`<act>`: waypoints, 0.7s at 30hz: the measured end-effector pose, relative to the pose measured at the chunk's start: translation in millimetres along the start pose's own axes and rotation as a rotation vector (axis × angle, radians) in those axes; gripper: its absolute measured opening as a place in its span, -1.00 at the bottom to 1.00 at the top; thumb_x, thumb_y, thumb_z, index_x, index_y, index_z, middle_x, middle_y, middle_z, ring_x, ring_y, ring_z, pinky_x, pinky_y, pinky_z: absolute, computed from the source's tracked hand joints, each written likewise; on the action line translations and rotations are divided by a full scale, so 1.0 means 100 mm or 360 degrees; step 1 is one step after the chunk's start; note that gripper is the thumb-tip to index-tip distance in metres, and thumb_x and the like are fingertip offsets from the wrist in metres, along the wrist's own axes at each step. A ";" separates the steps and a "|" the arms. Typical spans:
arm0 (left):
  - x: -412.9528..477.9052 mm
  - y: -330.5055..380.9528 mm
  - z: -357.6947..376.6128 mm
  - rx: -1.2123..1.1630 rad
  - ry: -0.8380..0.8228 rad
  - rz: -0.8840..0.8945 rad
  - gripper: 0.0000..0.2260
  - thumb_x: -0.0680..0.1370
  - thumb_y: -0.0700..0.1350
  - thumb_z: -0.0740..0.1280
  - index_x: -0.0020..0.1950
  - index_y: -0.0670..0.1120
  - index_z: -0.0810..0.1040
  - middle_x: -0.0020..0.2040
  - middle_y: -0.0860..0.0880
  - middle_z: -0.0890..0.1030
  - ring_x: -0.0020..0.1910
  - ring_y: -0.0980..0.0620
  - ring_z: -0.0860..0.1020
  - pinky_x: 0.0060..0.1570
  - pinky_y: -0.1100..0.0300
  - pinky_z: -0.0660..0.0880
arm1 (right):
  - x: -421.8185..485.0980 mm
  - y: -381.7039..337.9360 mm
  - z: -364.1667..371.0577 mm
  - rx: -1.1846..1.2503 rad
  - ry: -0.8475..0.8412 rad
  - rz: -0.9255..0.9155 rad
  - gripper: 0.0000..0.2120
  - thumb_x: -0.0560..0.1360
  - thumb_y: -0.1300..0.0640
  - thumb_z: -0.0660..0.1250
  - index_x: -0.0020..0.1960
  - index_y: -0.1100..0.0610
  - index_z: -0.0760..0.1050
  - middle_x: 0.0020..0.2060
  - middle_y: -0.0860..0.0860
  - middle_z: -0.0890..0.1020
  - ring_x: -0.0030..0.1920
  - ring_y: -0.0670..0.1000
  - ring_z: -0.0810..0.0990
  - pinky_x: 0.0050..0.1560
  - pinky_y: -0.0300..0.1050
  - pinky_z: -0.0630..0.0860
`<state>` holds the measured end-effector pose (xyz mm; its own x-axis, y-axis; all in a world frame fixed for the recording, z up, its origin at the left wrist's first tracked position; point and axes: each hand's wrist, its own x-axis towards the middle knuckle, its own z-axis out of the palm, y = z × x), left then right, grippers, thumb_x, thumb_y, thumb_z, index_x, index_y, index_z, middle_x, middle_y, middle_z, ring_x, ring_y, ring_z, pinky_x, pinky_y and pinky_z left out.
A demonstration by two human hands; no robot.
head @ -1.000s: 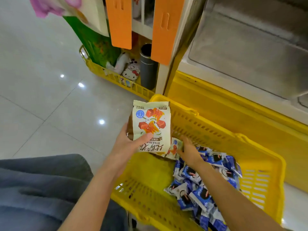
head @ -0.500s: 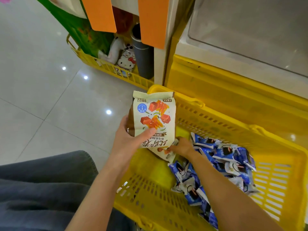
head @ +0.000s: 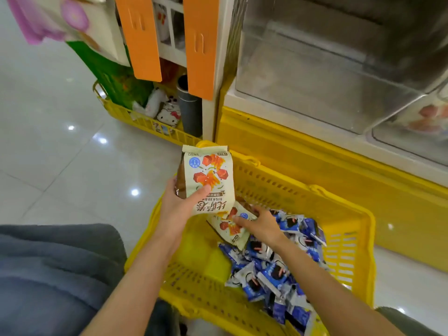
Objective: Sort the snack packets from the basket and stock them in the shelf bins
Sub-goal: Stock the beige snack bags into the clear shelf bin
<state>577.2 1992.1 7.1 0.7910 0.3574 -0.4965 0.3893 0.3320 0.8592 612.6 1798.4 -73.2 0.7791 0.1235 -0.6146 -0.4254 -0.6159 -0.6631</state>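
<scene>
Gripping an upright cream snack packet (head: 209, 175), thumb pressed across its face and fingers curled behind, the left hand (head: 180, 205) holds it above the far left corner of the yellow basket (head: 344, 207), its forearm crossing the near rim. The right hand (head: 260, 224) reaches in palm down, thumb and fingers pinching a second cream packet (head: 229, 230) lying toward that corner, beside blue packets (head: 274, 272) heaped along the basket's right side.
</scene>
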 end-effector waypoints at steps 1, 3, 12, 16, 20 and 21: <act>-0.02 -0.01 0.02 -0.0011 0.0004 0.0024 -0.60 0.33 -0.17 0.51 0.09 0.03 0.48 -0.02 0.01 0.67 -0.08 0.04 0.66 -0.20 0.18 0.61 | -0.10 -0.01 -0.10 -0.0011 0.0047 -0.0008 -0.29 0.38 -0.12 0.45 0.38 0.18 0.30 0.32 0.03 0.44 0.18 0.01 0.48 0.07 -0.20 0.41; -0.08 -0.03 0.04 -0.0024 0.0037 0.0068 -0.61 0.34 -0.18 0.51 0.07 0.02 0.46 -0.05 0.04 0.66 -0.11 0.07 0.65 -0.28 0.26 0.59 | -0.29 -0.04 -0.31 -0.0047 0.0144 -0.0016 -0.22 0.38 -0.15 0.44 0.43 0.19 0.24 0.34 0.06 0.42 0.15 0.01 0.49 0.08 -0.15 0.43; -0.52 -0.11 0.29 0.0106 -0.0057 -0.0023 -0.48 0.32 -0.18 0.53 0.16 -0.05 0.33 0.05 -0.09 0.60 -0.05 -0.05 0.61 -0.09 0.02 0.58 | -1.18 -0.16 -1.01 0.0572 0.0432 -0.0176 -0.45 0.35 -0.03 0.48 0.24 0.20 0.44 -0.18 -0.07 0.71 -0.18 -0.09 0.68 -0.19 -0.16 0.61; -0.79 0.00 0.53 0.0051 -0.0362 -0.0070 -0.40 0.30 -0.10 0.55 0.27 -0.08 0.39 0.14 -0.11 0.60 0.10 -0.13 0.58 0.19 -0.15 0.45 | -1.55 -0.20 -1.21 0.0793 0.0371 -0.0254 -0.53 0.31 -0.01 0.49 0.13 0.15 0.46 -0.16 -0.01 0.71 -0.17 -0.03 0.70 -0.31 -0.26 0.57; -0.98 0.16 0.72 0.0144 -0.0513 0.0019 -0.28 0.19 0.02 0.55 0.28 -0.05 0.37 0.12 -0.07 0.60 0.10 -0.07 0.57 0.20 -0.11 0.45 | -1.86 -0.21 -1.46 0.0570 0.0213 -0.0271 -0.47 0.21 -0.04 0.51 0.10 0.07 0.45 -0.15 -0.08 0.71 -0.14 -0.09 0.69 -0.28 -0.34 0.56; -1.01 0.20 0.76 0.0212 -0.0519 0.0070 -0.34 0.23 0.01 0.55 0.25 -0.04 0.37 0.10 -0.05 0.60 0.08 -0.04 0.57 0.17 -0.05 0.47 | -1.92 -0.20 -1.52 0.0505 0.0197 -0.0279 -0.45 0.23 0.00 0.53 0.14 0.06 0.43 -0.12 -0.09 0.70 -0.13 -0.11 0.68 -0.27 -0.34 0.56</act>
<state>541.2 1895.9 83.8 0.9090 0.0640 -0.4119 0.3930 0.1978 0.8980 541.7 1669.1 123.3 0.8943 0.0987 -0.4366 -0.3868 -0.3201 -0.8648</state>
